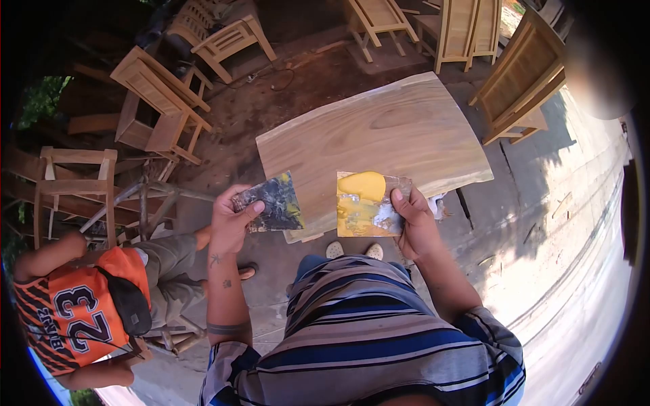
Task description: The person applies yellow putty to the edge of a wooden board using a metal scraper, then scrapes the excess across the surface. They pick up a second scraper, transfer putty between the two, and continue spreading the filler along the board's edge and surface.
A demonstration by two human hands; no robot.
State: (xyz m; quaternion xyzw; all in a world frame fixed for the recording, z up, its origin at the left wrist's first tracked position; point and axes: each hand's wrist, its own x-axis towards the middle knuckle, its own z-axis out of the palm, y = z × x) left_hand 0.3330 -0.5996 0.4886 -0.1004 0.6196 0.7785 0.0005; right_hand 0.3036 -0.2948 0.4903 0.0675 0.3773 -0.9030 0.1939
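My left hand is closed on a dark, paint-smeared flat scraper, thumb on its face. My right hand grips the right edge of a square palette board. A thick patch of yellow putty covers the board's top, with thinner yellow smears and whitish marks lower down. Scraper and board are held apart, both above the near side of a large wooden slab with pale, wavy edges. My fingers behind each piece are mostly hidden.
Wooden chairs and a slatted bench stand beyond the slab on the left. Tall wooden panels lean at the right. A person in an orange jersey is close on my left. Sunlit concrete lies to the right.
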